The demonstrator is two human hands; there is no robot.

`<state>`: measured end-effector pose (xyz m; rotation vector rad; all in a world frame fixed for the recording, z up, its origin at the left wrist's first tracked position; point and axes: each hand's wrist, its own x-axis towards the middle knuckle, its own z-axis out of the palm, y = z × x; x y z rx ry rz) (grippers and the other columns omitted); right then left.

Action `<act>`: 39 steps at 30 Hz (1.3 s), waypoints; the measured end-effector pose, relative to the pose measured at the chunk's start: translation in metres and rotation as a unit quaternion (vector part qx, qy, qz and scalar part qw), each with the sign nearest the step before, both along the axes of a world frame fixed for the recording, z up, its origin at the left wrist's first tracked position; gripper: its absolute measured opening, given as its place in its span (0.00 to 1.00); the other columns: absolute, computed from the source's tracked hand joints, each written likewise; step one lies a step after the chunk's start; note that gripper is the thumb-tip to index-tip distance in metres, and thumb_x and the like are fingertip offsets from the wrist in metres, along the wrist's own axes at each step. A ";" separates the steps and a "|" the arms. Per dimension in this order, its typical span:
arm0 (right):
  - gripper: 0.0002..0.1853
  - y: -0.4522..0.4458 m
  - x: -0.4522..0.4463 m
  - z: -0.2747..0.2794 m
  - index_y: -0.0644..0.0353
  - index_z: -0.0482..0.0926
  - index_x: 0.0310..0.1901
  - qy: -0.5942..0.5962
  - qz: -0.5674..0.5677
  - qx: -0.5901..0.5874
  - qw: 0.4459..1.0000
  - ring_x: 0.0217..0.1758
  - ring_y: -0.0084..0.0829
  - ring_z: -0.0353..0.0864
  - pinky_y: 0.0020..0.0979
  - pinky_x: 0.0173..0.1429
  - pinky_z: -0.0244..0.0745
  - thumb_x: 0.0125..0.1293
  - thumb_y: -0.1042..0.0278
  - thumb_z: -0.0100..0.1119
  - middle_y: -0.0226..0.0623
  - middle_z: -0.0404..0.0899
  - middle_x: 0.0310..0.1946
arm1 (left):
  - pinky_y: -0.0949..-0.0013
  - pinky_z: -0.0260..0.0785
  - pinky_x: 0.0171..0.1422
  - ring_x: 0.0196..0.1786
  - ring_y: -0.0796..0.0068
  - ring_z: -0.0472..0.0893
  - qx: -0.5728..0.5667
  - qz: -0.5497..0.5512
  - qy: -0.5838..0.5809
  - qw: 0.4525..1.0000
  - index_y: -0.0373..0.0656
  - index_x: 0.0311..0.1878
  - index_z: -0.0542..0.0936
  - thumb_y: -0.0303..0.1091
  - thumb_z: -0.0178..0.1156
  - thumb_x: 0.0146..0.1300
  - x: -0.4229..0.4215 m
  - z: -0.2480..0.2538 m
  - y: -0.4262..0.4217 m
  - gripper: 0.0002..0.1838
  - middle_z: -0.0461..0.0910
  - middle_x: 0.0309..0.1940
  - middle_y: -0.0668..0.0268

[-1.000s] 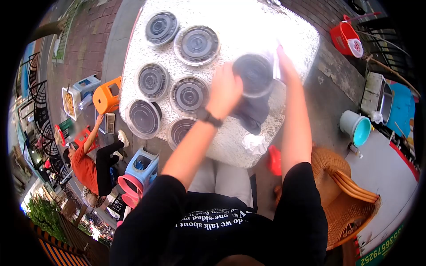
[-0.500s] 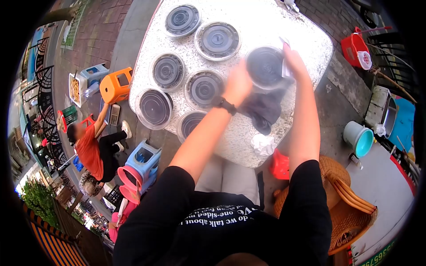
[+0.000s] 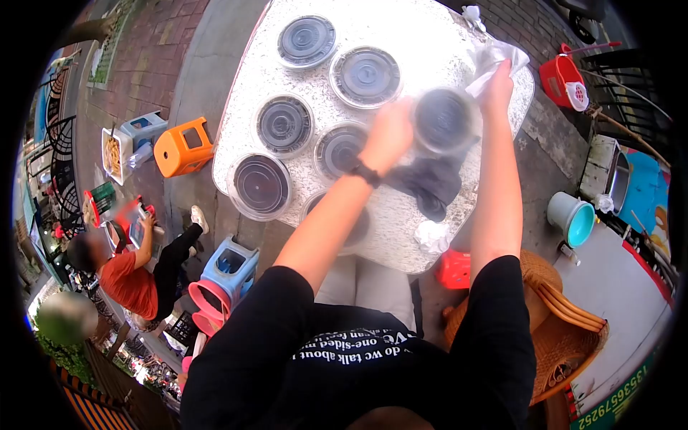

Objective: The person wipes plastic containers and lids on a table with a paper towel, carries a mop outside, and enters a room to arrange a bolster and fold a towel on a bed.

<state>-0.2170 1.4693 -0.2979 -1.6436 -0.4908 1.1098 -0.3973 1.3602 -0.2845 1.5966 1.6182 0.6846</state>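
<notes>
My left hand [image 3: 389,135], with a dark watch on its wrist, is closed on the near-left rim of a round plastic container [image 3: 442,122] with a dark inside. The container is smeared by motion. My right hand [image 3: 497,89] grips a crumpled white tissue [image 3: 494,63] at the container's right side. A black cloth [image 3: 428,183] lies on the speckled white table [image 3: 390,240] just below the container. Several round lidded containers stand to the left, among them one near the back [image 3: 307,41] and one at the near-left edge [image 3: 259,186]. Part of another is hidden behind my left forearm.
A wad of tissue [image 3: 433,235] lies near the table's front edge. Left of the table are an orange stool [image 3: 175,150], a blue stool [image 3: 229,265] and a person in an orange shirt [image 3: 129,287]. A wicker chair [image 3: 566,344] and buckets [image 3: 570,218] stand to the right.
My right hand has moved up and outward with the tissue, away from the container's rim. The container has shifted slightly in my left hand. The seated person's arms have moved off the orange stool.
</notes>
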 end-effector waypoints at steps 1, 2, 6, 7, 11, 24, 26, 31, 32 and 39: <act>0.29 0.003 -0.008 0.008 0.74 0.67 0.40 -0.023 0.012 0.000 1.000 0.34 0.30 0.72 0.28 0.36 0.67 0.60 0.49 0.34 0.42 0.71 0.31 | 0.68 0.65 0.36 0.30 0.65 0.71 0.035 0.026 -0.023 0.999 0.38 0.46 0.68 0.24 0.48 0.48 -0.007 -0.001 -0.002 0.18 0.68 0.30 0.56; 0.31 0.008 -0.013 -0.001 0.76 0.67 0.41 -0.052 0.061 0.009 0.997 0.33 0.30 0.72 0.28 0.36 0.66 0.59 0.46 0.34 0.44 0.71 0.32 | 0.73 0.65 0.37 0.31 0.72 0.69 0.056 0.075 -0.033 0.995 0.39 0.44 0.69 0.24 0.49 0.48 -0.014 -0.002 -0.005 0.16 0.66 0.33 0.60; 0.34 0.020 -0.062 -0.018 0.77 0.65 0.44 -0.085 0.161 -0.042 0.982 0.37 0.32 0.71 0.28 0.40 0.64 0.58 0.45 0.35 0.46 0.71 0.35 | 0.70 0.61 0.48 0.45 0.67 0.64 -0.001 0.237 -0.068 0.969 0.37 0.51 0.58 0.27 0.50 0.48 -0.052 0.006 -0.005 0.24 0.58 0.45 0.55; 0.34 0.022 -0.077 -0.016 0.77 0.65 0.44 -0.081 0.176 -0.046 0.980 0.39 0.32 0.70 0.28 0.42 0.63 0.58 0.44 0.35 0.46 0.71 0.36 | 0.70 0.61 0.49 0.46 0.66 0.63 -0.014 0.256 -0.079 0.963 0.36 0.52 0.56 0.28 0.50 0.49 -0.062 -0.001 0.001 0.25 0.57 0.46 0.53; 0.32 0.021 -0.114 -0.035 0.69 0.63 0.49 0.056 0.187 -0.078 0.978 0.44 0.32 0.68 0.28 0.47 0.61 0.56 0.45 0.41 0.43 0.69 0.42 | 0.73 0.63 0.43 0.41 0.71 0.68 -0.116 0.289 -0.167 0.935 0.36 0.54 0.55 0.29 0.49 0.50 -0.089 -0.046 0.031 0.27 0.61 0.46 0.55; 0.26 0.019 -0.120 -0.020 0.68 0.60 0.51 0.138 0.162 -0.120 0.970 0.42 0.31 0.71 0.29 0.45 0.66 0.60 0.53 0.38 0.41 0.70 0.42 | 0.64 0.61 0.47 0.44 0.54 0.70 0.017 0.137 -0.070 0.988 0.33 0.47 0.65 0.19 0.44 0.47 -0.100 -0.047 0.055 0.19 0.71 0.39 0.47; 0.27 0.023 -0.122 -0.014 0.69 0.61 0.50 0.071 0.199 -0.151 0.966 0.40 0.30 0.71 0.29 0.44 0.67 0.59 0.51 0.39 0.43 0.70 0.41 | 0.64 0.62 0.47 0.44 0.52 0.70 -0.041 0.095 -0.039 0.994 0.33 0.47 0.65 0.18 0.43 0.46 -0.102 -0.035 0.065 0.20 0.71 0.39 0.46; 0.28 0.031 -0.114 -0.019 0.72 0.64 0.47 -0.030 0.309 -0.174 0.935 0.38 0.29 0.71 0.28 0.41 0.66 0.58 0.50 0.41 0.44 0.71 0.38 | 0.59 0.62 0.44 0.42 0.50 0.70 -0.020 0.030 -0.007 0.999 0.33 0.40 0.68 0.19 0.44 0.45 -0.102 -0.033 0.082 0.15 0.71 0.35 0.45; 0.28 0.033 -0.112 -0.018 0.72 0.64 0.47 -0.017 0.308 -0.190 0.932 0.41 0.29 0.69 0.27 0.44 0.63 0.57 0.50 0.42 0.42 0.70 0.39 | 0.61 0.62 0.44 0.42 0.51 0.70 -0.040 0.007 0.006 0.999 0.34 0.42 0.68 0.18 0.43 0.43 -0.104 -0.032 0.088 0.18 0.71 0.35 0.45; 0.28 0.034 -0.112 -0.035 0.75 0.67 0.42 -0.028 0.375 -0.125 0.918 0.29 0.23 0.73 0.24 0.30 0.68 0.58 0.50 0.40 0.43 0.73 0.31 | 0.64 0.63 0.46 0.43 0.53 0.70 -0.019 -0.068 0.058 0.996 0.35 0.45 0.68 0.19 0.45 0.45 -0.100 -0.023 0.099 0.20 0.71 0.36 0.47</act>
